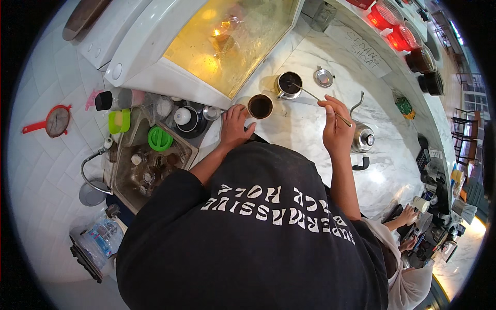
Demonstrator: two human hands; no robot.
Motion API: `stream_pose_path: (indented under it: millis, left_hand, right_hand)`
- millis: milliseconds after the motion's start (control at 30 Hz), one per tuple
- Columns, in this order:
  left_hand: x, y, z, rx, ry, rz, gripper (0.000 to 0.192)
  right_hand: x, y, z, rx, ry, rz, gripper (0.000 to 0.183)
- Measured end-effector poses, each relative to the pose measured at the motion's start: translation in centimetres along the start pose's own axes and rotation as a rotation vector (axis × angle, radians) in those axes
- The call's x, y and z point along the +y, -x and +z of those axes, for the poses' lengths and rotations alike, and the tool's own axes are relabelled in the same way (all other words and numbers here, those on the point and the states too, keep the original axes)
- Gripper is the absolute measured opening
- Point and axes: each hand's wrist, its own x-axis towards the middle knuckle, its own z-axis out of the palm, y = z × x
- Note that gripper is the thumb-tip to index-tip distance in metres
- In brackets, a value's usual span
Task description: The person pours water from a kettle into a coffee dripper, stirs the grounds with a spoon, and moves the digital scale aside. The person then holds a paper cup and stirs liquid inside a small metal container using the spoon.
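My right hand (338, 130) grips a long thin metal spoon (309, 92) near its handle end. The spoon's far end dips into dark liquid inside a small stainless steel pot (285, 96). Just left of that pot stands a cup (260, 107), dark inside. Beside this cup my left hand (235, 128) rests at the counter's edge, thumb apart from the fingers; whether the fingertips touch the cup is hard to tell. A round metal lid (324, 77) lies beyond the pot. To the right of my right hand sits a steel gooseneck kettle (362, 136).
A yellow-lit glass display case (205, 42) borders the marble counter (306, 131). Left of me are a sink (126, 190) with glassware and a green lid (160, 138). Red and dark cups (405, 37) line the raised ledge. At right, a co-worker's hands (407, 215) are among utensils.
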Motion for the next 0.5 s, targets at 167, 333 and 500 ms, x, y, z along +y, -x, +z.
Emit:
stream_pose_path:
  millis: [167, 333, 500]
  left_hand:
    - [-0.1, 0.1, 0.2, 0.022, 0.001, 0.008, 0.052]
    - [0.1, 0.0, 0.1, -0.009, 0.008, -0.011, 0.053]
    - [0.0, 0.1, 0.1, 0.005, 0.008, -0.005, 0.053]
  right_hand:
    - [0.9, 0.3, -0.9, 0.03, 0.002, 0.052, 0.018]
    - [0.0, 0.4, -0.4, -0.02, 0.006, 0.002, 0.019]
    - [0.6, 0.1, -0.4, 0.005, 0.022, 0.037, 0.019]
